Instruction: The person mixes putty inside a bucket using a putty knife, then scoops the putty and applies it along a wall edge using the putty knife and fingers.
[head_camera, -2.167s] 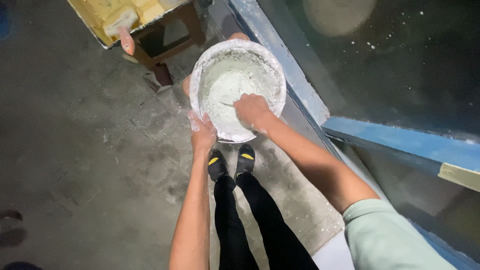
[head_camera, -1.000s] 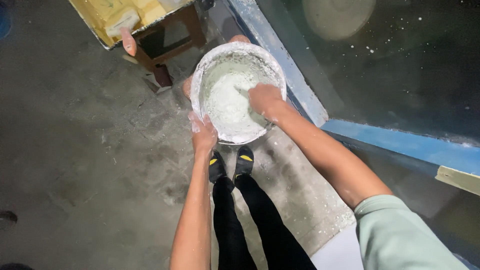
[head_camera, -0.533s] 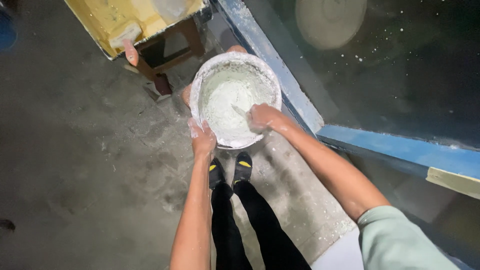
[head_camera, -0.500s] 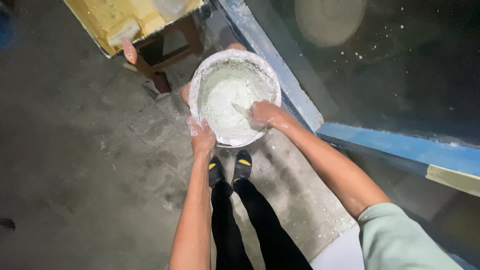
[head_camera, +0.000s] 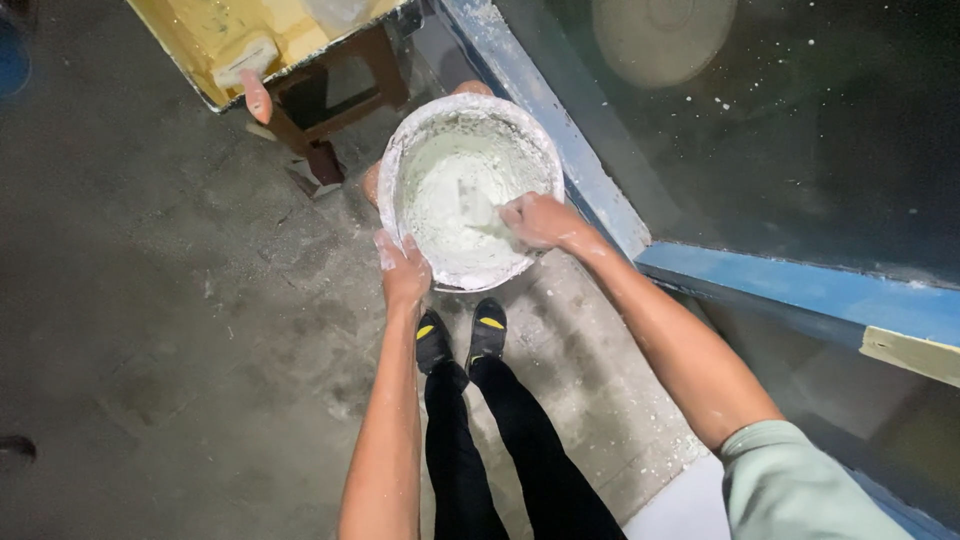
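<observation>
Powder-dusted fingers (head_camera: 392, 250) of the left hand (head_camera: 404, 276) curl over the near rim of a round white bowl (head_camera: 398, 165), gripping it; the right hand (head_camera: 537, 220), fingers closed in the pale wet mix (head_camera: 455, 200), works inside, above the concrete floor (head_camera: 150, 330) beside a blue frame (head_camera: 800, 290).

A big round bowl (head_camera: 400, 165) is seen from above, standing upright over the grey floor, just in front of the two black shoes and close beside a blue edge on its right. Its rim and walls are smeared all over with white. It is partly filled with a thick, wet, white paste (head_camera: 445, 205), which is heaped a little in the middle and stuck up the sides.
</observation>
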